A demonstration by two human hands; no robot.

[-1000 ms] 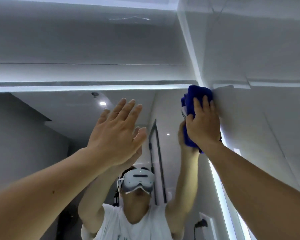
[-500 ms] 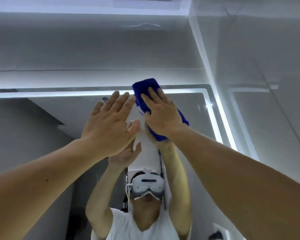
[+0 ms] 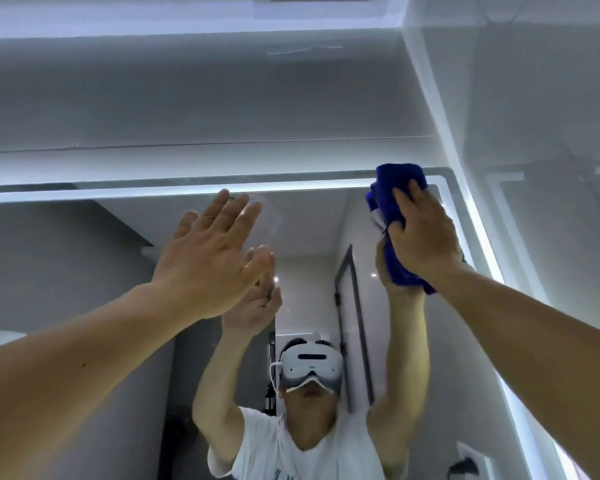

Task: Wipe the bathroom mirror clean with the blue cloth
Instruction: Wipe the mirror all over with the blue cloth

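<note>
A person's right hand presses a bunched, deep-blue terry cloth against the upper right corner of a rectangular, light-edged bathroom mirror, fingers curled over the fabric. The left hand is raised flat near the glass, its fingers straight and close together, though contact cannot be confirmed. The reflection shows a white T-shirt and white headset.

Both forearms bare, no sleeves at wrists. Left hand, right hand: no gloves, rings or watch seen. Mirror reflection: white short-sleeved T-shirt, white headset with white cable at side.
</note>
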